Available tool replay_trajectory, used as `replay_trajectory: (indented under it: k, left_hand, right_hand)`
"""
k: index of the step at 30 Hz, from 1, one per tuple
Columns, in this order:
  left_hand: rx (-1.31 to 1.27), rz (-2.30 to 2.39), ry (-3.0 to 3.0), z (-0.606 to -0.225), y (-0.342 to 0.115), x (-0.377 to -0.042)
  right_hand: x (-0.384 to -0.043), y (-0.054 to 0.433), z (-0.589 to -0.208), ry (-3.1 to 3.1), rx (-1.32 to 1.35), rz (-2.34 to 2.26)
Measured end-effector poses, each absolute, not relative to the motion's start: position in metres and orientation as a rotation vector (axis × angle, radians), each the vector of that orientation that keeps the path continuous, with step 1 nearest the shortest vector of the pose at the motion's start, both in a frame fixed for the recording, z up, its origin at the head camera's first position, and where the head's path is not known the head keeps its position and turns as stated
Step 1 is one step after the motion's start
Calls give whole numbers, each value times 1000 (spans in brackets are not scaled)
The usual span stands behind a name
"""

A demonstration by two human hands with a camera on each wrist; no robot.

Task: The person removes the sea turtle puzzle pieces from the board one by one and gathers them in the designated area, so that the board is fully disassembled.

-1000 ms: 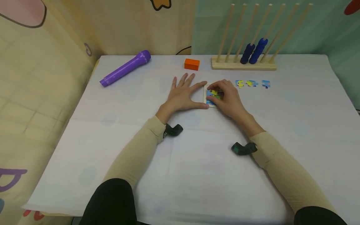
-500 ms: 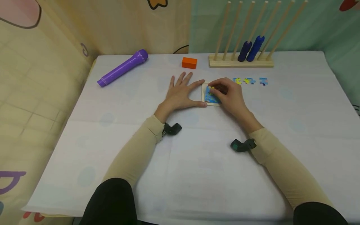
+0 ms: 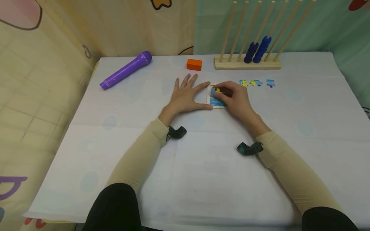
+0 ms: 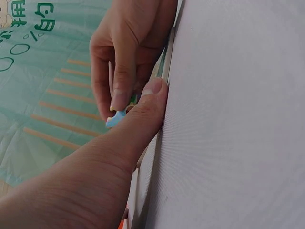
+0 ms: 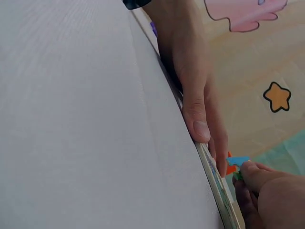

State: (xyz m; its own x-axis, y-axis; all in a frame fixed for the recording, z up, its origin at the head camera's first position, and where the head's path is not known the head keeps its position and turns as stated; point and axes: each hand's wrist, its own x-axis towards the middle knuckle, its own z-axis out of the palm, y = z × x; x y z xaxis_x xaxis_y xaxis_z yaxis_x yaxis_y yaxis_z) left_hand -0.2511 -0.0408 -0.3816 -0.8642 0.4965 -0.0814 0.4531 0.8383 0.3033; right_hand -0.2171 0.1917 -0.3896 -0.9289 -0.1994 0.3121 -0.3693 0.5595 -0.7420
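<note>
Puzzle piece: held just above the tray, over its picture area as far as the head view shows. Right hand pinches it between thumb and fingertips. In the left wrist view a light-blue end juts out past the fingertips, with a little green beside it. The right wrist view shows that blue end apart from the tray's edge, so I read the piece as raised, not seated.

Left hand: fingers spread, nothing gripped. Index fingertip and thumb tip are at the tray's two left corners and appear to touch them; probably a brace.

Key relation: piece lies at the right hand's fingertips, which point leftward across the tray, toward the gap between left thumb and index finger. Right hand is the nearer one. Long axis of the piece: cannot tell, fingers cover most of it. Whether a vacant spot lies directly beneath: cannot tell, the hand hides the tray's right part. Judgement: the move hinges on the piece's turn and height relative to the tray; a small twist or lowering is the right hand's work, while sliding is the risk the left guards against.

Loose pieces: in a row beyond and right of the tray, outside the pinch.
</note>
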Motion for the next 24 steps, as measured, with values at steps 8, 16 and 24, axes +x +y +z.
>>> replay_trajectory:
  k: [8, 16, 24]
  left_hand:
    - [742, 418, 2849, -382, -40, -251]
    - [743, 428, 2844, -382, -41, -254]
    - [741, 433, 2838, -381, -41, -251]
  right_hand:
    - [-212, 211, -380, -2521, 242, 1502]
    - [-205, 254, -381, -2535, 5, 1306]
    - [-203, 264, -389, -2517, -27, 1067]
